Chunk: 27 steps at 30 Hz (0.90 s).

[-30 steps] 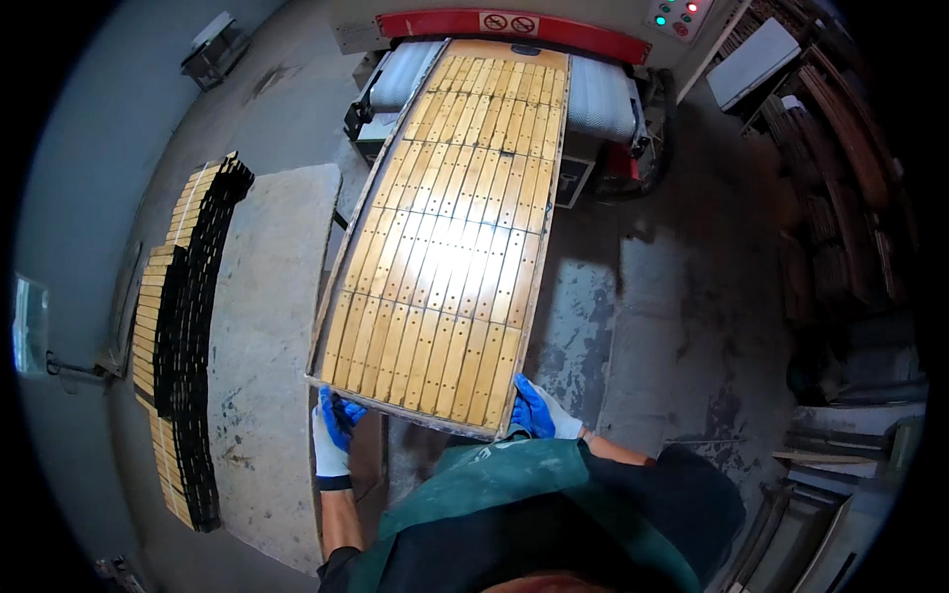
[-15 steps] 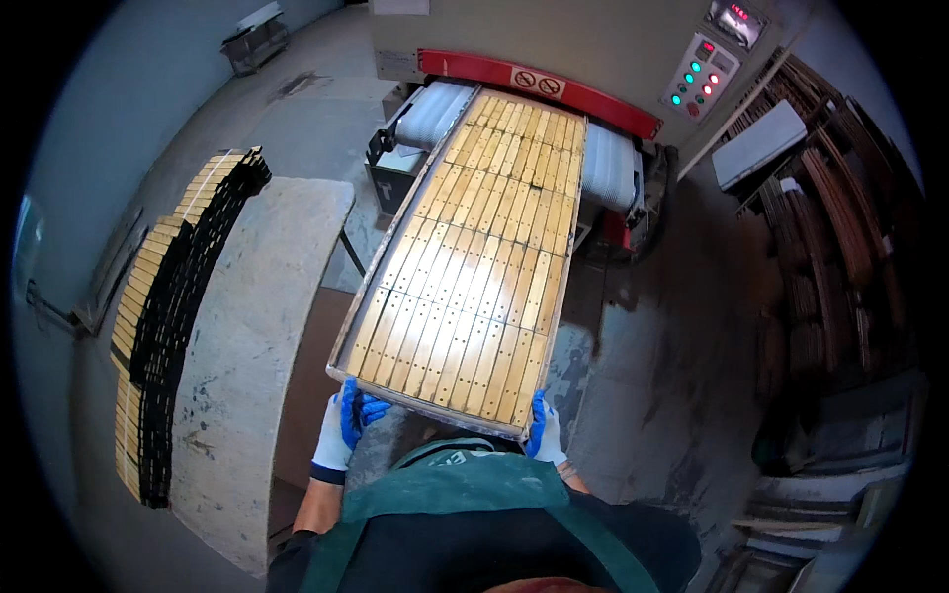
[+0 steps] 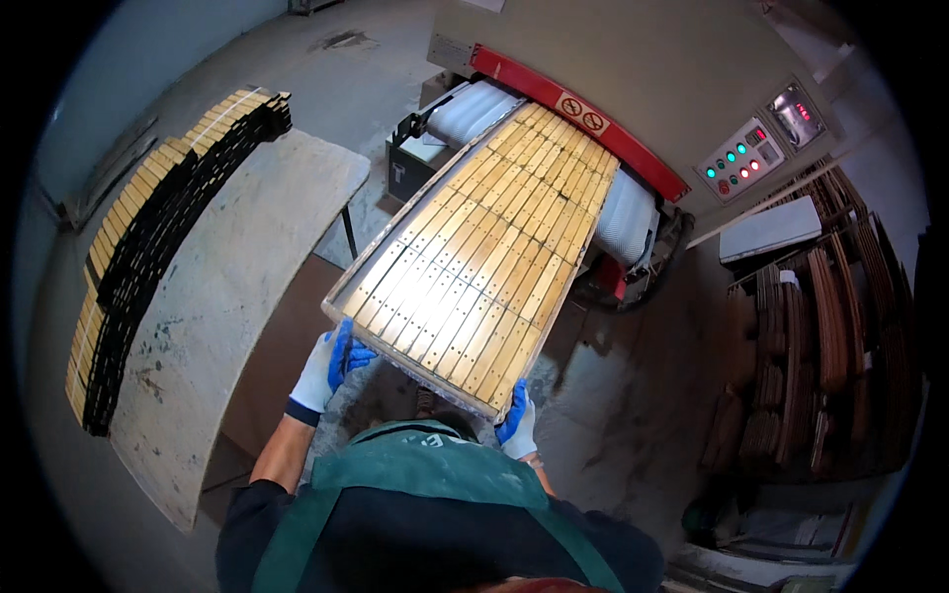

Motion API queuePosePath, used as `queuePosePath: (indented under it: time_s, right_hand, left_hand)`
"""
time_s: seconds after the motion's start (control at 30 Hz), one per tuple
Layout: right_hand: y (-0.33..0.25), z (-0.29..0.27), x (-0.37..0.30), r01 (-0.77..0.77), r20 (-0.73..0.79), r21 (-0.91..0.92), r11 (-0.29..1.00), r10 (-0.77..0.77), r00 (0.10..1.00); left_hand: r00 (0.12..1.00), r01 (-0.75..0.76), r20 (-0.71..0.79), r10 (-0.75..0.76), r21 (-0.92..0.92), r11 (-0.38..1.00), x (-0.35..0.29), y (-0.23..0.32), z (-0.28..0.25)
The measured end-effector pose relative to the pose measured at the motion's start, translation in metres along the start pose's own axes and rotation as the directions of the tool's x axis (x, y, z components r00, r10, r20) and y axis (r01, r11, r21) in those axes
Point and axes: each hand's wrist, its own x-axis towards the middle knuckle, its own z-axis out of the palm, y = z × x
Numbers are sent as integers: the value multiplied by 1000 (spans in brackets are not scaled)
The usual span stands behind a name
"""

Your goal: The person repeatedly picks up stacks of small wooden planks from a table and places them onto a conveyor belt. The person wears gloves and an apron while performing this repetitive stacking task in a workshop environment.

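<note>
A long shallow tray [image 3: 341, 294] carries rows of yellow wooden slats [image 3: 474, 232] with small dark holes. The tray slopes away from me, its far end on the white roller belt [image 3: 474, 111] beneath a machine's red bar [image 3: 633, 143]. My left hand [image 3: 331, 364], in a white glove with blue palm, grips the near left corner, fingers partly under it. At the near right corner my right hand [image 3: 517, 425], gloved alike, closes on the rim. The tray hides part of the fingers of both hands.
To the left, a pale worn table [image 3: 232, 247] bears a long stack of black-sided slats [image 3: 148, 217]. The machine's control panel [image 3: 739, 161] has lit buttons. Bundles of brown strips [image 3: 830, 306] and a white board [image 3: 771, 229] stand at the right.
The tray's far end sits slightly deeper under the red bar. Both hands have stayed on its near corners. The whole view has turned, so the tray now slants more to the right.
</note>
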Motion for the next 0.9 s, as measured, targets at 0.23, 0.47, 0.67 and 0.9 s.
queuePosePath:
  time_s: [0.23, 0.47, 0.67, 0.9]
  right_hand:
    - [14, 5, 16, -21, 1, 98, 995, 21, 1000]
    - [24, -2, 36, -57, 55, 166, 985, 48, 997]
    - [17, -29, 28, -116, 59, 102, 988, 110, 992]
    - [7, 1, 31, -155, 83, 49, 987, 151, 985]
  left_hand:
    - [999, -15, 29, 19, -128, 992, -1, 3, 4]
    - [991, -41, 103, 81, -339, 940, 26, -42, -37]
    - [963, -234, 82, 255, -208, 950, 12, -81, -36]
    - [998, -5, -63, 14, 141, 990, -89, -127, -60]
